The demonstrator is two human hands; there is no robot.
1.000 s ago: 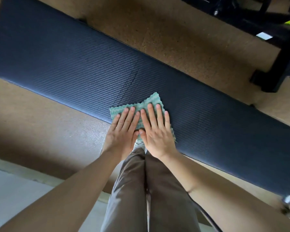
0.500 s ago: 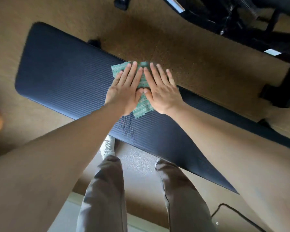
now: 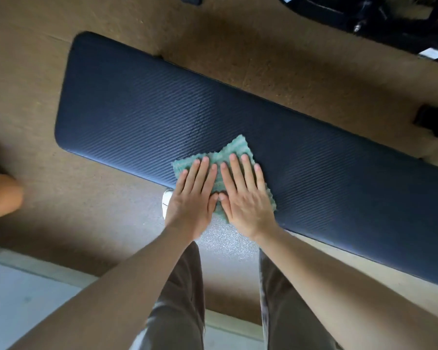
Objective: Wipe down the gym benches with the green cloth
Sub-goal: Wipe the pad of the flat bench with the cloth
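The left grip (image 3: 191, 198) and right grip (image 3: 245, 198) lie flat side by side, fully open with fingers straight, pressing the green cloth (image 3: 238, 147) onto the dark ribbed surface (image 3: 137, 109) at its near edge, thumbs almost touching.

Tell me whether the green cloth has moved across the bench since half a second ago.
Yes. The green cloth has slid from the far edge of the bench pad back to its near edge, toward the person.
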